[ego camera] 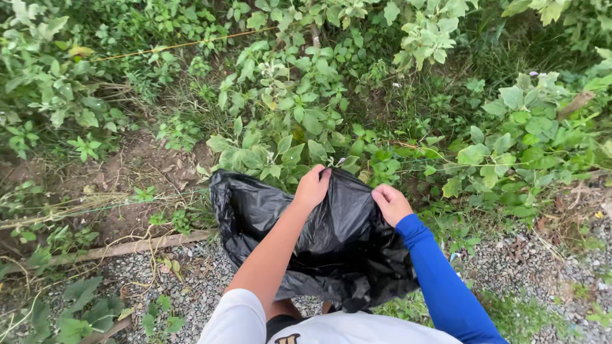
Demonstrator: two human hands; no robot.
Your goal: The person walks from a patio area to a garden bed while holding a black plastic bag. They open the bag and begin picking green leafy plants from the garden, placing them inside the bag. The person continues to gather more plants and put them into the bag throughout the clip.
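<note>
Upper left of the frame: dense green weeds (57, 83), crossed by a thin yellow cord (185, 44) slanting up toward top centre. Below, centre left: bare brown soil (137, 169) with dry stalks. Lower left: a weathered stick (127, 247) lying across the edge of grey gravel (197, 286), with more leafy growth in the corner.

Centre: black bag (331, 245), crumpled and glossy, held up over the gravel at the foot of a broad-leaved plant (280, 127). Mouth facing up and away, a dark opening with something yellowish just visible inside. Left hand (312, 186), bare-armed below a white sleeve (236, 318), closed on the bag's upper rim at middle frame, fingers curled over the plastic. Just right of it, right hand (391, 204), on an arm in a blue sleeve (440, 280), pinched shut on the same rim, thumb and fingers together on the plastic. Both hands near each other but apart, the rim stretched between them.

Bottom centre: white shirt with a dark collar edge, seen from above.

Right: more broad leaves (523, 127), a small pale purple flower (534, 74) at upper right, and gravel mixed with dry litter toward the lower right corner.
</note>
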